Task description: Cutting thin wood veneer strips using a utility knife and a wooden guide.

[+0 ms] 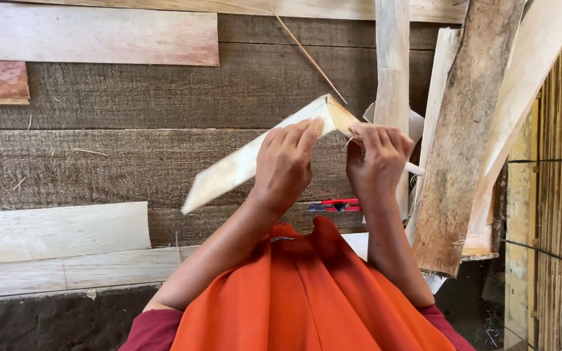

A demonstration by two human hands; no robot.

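Pale folded leaf sheath [255, 159] sits gripped in both your hands, left hand [285, 166] beside right hand [377, 162], above the red cutter [334, 206].

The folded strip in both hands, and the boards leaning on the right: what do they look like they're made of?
Strip: likely a dried palm or bamboo sheath; pale, matte, fibrous, thin enough to crease sharply. Boards: similar sheath or rough wood, unclear; brown, weathered, coarse on one face, pale on others.
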